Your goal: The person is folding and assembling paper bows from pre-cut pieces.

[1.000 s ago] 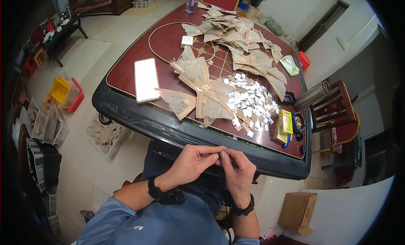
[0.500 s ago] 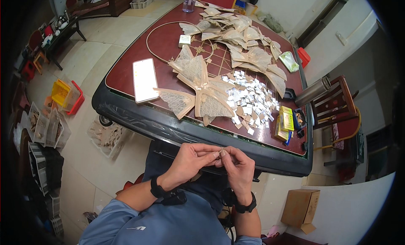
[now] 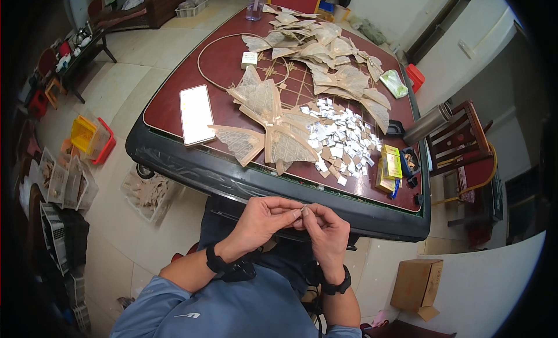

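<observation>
Just off the near edge of the table, my left hand and my right hand meet at the fingertips. Both are closed in a pinch around something tiny that I cannot make out. Beyond them on the red tabletop lies a beige, wing-shaped piece with lattice-patterned panels and brown edges. To its right spreads a heap of small white and brown squares. More of the beige winged pieces are piled toward the far side.
A white phone-like slab lies at the table's left. Yellow boxes and a metal cylinder stand at the right edge. On the floor are a clear bin of brown pieces and a cardboard box. A wooden chair is at the right.
The hands stay together in the same pinch, with barely any finger movement. The view has shifted slightly, so the table things sit a little further left.
</observation>
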